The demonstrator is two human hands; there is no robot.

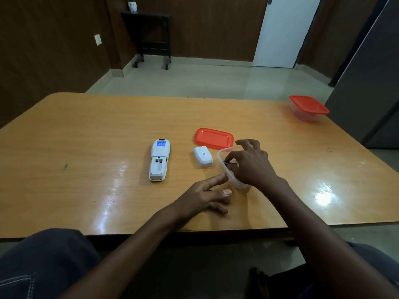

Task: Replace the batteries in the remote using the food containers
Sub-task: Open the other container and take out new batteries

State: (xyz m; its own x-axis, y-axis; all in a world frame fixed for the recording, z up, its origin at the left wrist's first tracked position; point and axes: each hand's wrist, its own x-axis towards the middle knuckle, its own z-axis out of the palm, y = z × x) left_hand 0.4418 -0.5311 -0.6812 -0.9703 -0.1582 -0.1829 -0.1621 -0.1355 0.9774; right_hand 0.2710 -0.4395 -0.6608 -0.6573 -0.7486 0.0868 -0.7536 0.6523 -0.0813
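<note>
Two hands worked together: your left hand, fingers straight, steadied the open container so your right hand could pinch a battery inside.

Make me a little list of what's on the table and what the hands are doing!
remote: face down, battery bay open
battery cover: lying beside remote
red lid: off, flat on table
open container: right hand reaches in, pinching something small and dark
left hand: fingers straight, touching container
closed container: far right corner
</note>
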